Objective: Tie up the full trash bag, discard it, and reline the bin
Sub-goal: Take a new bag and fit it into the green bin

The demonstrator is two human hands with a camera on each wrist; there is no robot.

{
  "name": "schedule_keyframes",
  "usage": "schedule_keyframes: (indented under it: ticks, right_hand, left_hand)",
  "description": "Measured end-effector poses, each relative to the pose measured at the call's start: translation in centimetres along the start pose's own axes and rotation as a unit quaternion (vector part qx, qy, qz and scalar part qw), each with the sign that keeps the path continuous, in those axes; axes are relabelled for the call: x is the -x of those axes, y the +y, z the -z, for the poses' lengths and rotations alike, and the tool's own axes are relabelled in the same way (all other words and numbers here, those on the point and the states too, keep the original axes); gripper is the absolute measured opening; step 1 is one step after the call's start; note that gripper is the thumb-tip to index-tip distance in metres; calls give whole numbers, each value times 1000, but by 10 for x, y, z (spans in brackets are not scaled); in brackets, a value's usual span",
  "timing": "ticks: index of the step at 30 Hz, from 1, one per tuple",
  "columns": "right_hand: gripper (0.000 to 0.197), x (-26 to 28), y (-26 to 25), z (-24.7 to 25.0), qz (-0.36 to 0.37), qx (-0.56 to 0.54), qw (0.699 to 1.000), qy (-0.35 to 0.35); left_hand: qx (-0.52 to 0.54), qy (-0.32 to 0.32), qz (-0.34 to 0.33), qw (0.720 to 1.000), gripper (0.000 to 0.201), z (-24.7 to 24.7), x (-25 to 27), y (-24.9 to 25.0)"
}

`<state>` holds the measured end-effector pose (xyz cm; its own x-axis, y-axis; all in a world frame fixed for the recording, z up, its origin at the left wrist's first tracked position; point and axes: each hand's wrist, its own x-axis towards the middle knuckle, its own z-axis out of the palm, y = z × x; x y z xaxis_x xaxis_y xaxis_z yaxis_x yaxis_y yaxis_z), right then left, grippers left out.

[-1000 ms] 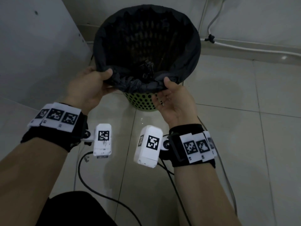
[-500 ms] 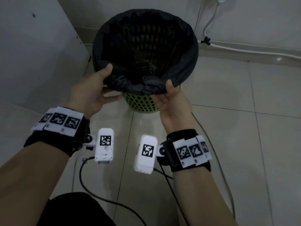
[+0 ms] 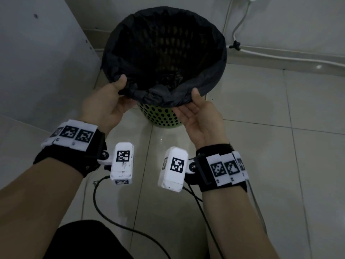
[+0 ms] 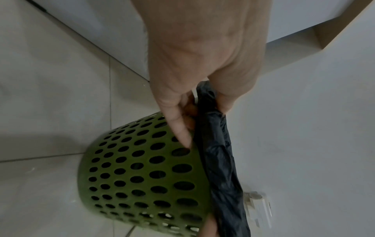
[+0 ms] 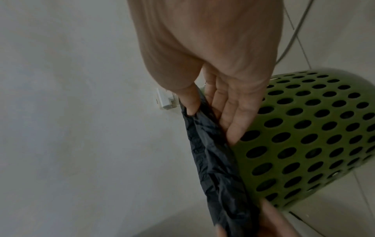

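A green perforated bin (image 3: 160, 118) stands on the tiled floor, lined with a black trash bag (image 3: 207, 79) folded over its rim. My left hand (image 3: 121, 86) holds the near-left part of the fold, thumb on top and fingers beneath. In the left wrist view the left hand (image 4: 176, 112) pinches the bag edge (image 4: 219, 160) beside the bin wall (image 4: 142, 176). My right hand (image 3: 194, 101) holds the near-right part. In the right wrist view the right hand (image 5: 223, 104) has its thumb on the bag (image 5: 213, 160) and straight fingers under it against the bin (image 5: 304, 136).
A white panel (image 3: 37, 62) rises close on the bin's left. A white cable (image 3: 280, 55) runs along the back wall. Black cables (image 3: 104, 208) trail over the floor near my dark-clothed knee (image 3: 84, 240). A white wall plug (image 5: 165, 99) sits behind the bin.
Both hands stay at the near rim of the bag. The left thumb has risen onto the top of the fold, and the bin sits a little lower in the head view.
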<state>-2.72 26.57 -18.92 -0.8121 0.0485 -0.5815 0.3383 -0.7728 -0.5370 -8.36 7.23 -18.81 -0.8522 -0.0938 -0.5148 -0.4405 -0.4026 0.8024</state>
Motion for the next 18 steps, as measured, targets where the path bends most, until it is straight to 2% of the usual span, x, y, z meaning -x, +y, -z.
schedule_keyframes:
  ticks: [2,5,7,9,12,13,16,18]
  right_hand:
    - [30,3,1,0,-6,-6,1000,-5]
    - [31,7,2,1,-23,-3,1000,-20]
    - [31,9,0,3,-49,37,998,-28]
    - [37,11,-3,3,-68,97,993,-3]
    - [57,7,-9,10,-19,164,982,88]
    - [57,5,-11,13,3,160,982,102]
    - [36,2,-12,13,47,79,992,87]
    - [37,-1,-12,13,70,59,992,88]
  left_hand:
    - [3,-20,19,1000,21,3,4,-6]
    - [7,-26,0,1000,13,7,4,-5]
    - [3,-10,-21,1000,12,8,0,-1]
    - [-9,-4,-32,999,12,9,-3,1]
    - [-23,-10,-35,999,14,10,-5,0]
    - [-25,-12,-34,999,16,10,-6,0]
    - [-22,-19,-28,999,20,11,-6,2]
    - [-20,-25,-26,999,16,11,-6,2]
